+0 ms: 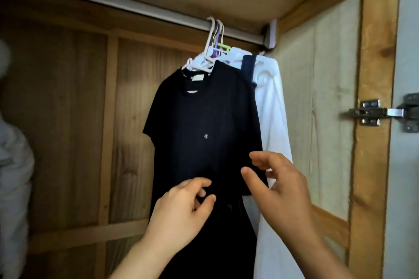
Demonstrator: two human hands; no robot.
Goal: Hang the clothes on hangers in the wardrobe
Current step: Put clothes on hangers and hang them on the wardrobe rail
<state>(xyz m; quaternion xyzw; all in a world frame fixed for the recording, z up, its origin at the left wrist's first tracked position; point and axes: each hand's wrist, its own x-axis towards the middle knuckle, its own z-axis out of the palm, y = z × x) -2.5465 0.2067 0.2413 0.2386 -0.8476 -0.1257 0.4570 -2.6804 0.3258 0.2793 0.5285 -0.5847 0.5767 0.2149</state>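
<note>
A black T-shirt (pixel 204 133) hangs mid-frame on a pale hanger (pixel 207 52) from the rail (pixel 127 7). Both hands, left hand (pixel 181 213) and right hand (pixel 281 190), hover loosely curled at its hem, lower centre.

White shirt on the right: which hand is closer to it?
Right. The right hand overlaps the white shirt beside the black shirt's edge; the left hand is lower left, in front of the black shirt.
</note>
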